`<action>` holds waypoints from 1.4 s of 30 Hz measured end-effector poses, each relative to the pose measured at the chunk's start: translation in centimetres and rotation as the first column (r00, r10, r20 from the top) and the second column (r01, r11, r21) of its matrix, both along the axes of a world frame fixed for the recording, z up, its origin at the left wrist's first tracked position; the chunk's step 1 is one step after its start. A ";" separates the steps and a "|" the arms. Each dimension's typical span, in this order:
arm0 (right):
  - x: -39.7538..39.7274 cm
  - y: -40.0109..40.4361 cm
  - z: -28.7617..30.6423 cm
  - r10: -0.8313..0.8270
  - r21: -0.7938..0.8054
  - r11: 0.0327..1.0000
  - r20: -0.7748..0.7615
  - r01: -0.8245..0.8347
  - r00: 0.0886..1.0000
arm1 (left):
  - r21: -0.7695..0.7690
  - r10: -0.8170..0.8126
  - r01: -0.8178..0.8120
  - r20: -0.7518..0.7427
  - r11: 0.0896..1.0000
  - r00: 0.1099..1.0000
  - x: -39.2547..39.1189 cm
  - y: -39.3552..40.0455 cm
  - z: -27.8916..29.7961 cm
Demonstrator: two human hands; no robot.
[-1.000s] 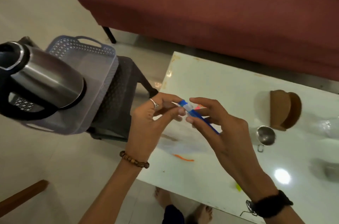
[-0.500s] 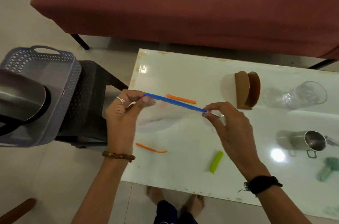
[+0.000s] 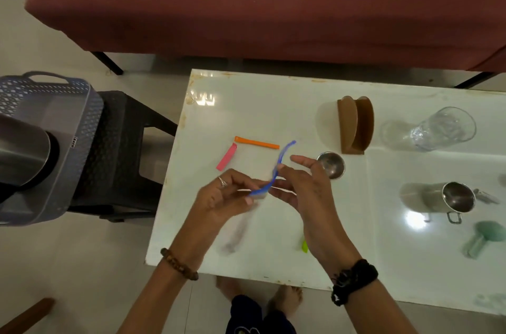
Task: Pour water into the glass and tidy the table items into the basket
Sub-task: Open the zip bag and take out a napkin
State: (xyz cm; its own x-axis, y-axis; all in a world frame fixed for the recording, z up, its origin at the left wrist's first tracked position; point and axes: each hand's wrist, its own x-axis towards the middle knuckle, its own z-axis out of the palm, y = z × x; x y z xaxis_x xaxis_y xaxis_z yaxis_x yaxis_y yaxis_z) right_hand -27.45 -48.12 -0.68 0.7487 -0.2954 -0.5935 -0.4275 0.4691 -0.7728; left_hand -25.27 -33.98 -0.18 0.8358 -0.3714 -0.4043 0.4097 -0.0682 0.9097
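Both grips are on one item: left hand (image 3: pixel 219 198) pinches the near end of a blue strip (image 3: pixel 276 169) betw. thumb & fingers, right hand (image 3: pixel 304 191) steadies it midway w/ fingers loosely curled, index stretched out; its exact contact is blurred, so I can't tell how firmly it holds. Strip bends in an S, far tip pointing up and away, held above the white worktop (image 3: pixel 273 103). On the worktop just beyond the hands: orange strip (image 3: pixel 256 143) lying flat, pink strip (image 3: pixel 226 156) at an angle touching or nearly touching its left end. Green piece (image 3: pixel 304 246) peeks out by the right wrist, near edge. Small steel cup (image 3: pixel 332 164) sits just right of the right hand; brown holder (image 3: pixel 356 125) stands farther back. Clear glass (image 3: pixel 443 128) lies on its side at far right, steel mug (image 3: pixel 449 198) also tipped, nearer. Pale green scoop-like item (image 3: pixel 484 238) at right edge. Grey-blue basket (image 3: pixel 63 147) rests on a dark stool (image 3: pixel 123 142) left of the worktop, w/ a steel kettle (image 3: pixel 22 153) in it. Red sofa (image 3: pixel 273 5) far side.
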 end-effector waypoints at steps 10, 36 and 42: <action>-1.8 0.0 -0.1 0.198 -0.289 0.942 0.066 -0.171 0.978 | 0.054 0.270 -0.266 -0.299 0.963 0.915 -0.5 -2.9 -1.9; -1.7 -2.3 -2.8 0.691 -0.583 0.454 -0.247 -0.674 0.679 | 0.047 0.388 -0.385 -0.088 0.922 0.917 -2.7 -1.2 -5.8; -2.0 -2.3 -1.6 0.699 -0.330 0.671 -0.015 -0.663 0.715 | 0.270 0.664 -0.608 -0.364 0.746 0.653 -3.7 -0.2 -10.7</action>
